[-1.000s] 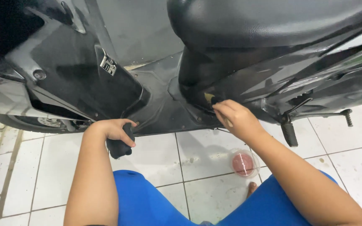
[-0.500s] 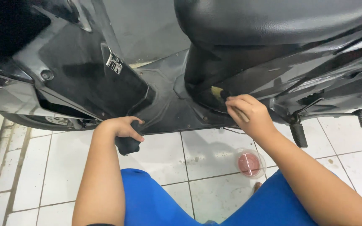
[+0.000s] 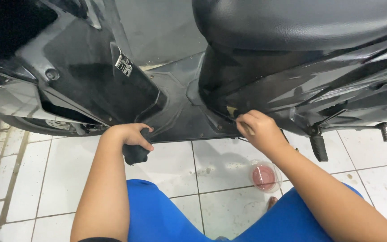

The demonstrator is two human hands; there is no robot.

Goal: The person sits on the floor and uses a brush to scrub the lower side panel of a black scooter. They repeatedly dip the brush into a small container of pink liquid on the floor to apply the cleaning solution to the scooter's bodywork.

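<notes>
A black scooter (image 3: 175, 103) stands side-on in front of me on white floor tiles. My left hand (image 3: 128, 134) rests at the lower edge of the footboard, fingers closed on a black handle-like object (image 3: 136, 152) that hangs below it. My right hand (image 3: 258, 130) is pinched against the body panel under the seat, by a small yellowish spot (image 3: 232, 110); a thin tool or fastener seems held in the fingertips, too small to identify. My blue-clad legs (image 3: 162, 215) fill the bottom of the view.
A small clear round container with a red inside (image 3: 264, 176) sits on the tiles below my right wrist. A folded footpeg (image 3: 320, 148) and a kick lever (image 3: 381, 130) stick out at the right. The front wheel (image 3: 54, 125) is at the left.
The view has shifted so the scooter sits lower and more to the right. My right hand stays at the panel under the seat; my left keeps its hold at the footboard edge.
</notes>
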